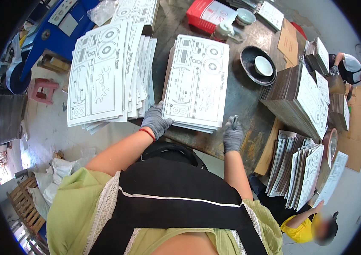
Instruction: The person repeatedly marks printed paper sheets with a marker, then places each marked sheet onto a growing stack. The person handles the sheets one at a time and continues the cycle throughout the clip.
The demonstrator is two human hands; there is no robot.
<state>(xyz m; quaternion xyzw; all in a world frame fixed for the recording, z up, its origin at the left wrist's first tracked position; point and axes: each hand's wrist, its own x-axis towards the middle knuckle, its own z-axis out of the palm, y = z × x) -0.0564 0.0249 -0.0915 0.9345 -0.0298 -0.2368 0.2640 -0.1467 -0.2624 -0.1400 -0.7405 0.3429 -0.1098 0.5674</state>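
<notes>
In front of me on the table lies a squared stack of white printed boards point(194, 80) with line drawings of tools. My left hand point(157, 120), in a grey glove, rests against the stack's near left corner, fingers stretched along its side and thumb apart at the near edge. My right hand point(233, 135), also gloved, is closed just off the near right corner. A small dark, shiny bit shows at its fingertips, too small to name. Left of the middle stack is a taller, untidy pile of the same boards point(97, 74), its sheets fanned unevenly and overhanging the table's near edge.
A black bowl point(248, 73) holding a small white cup point(263, 66), a glass jar point(223, 31) and a red box point(208, 16) stand farther back. Tall board stacks point(293, 100) line the right side. Two people work at right. A pink stool point(43, 90) stands at left.
</notes>
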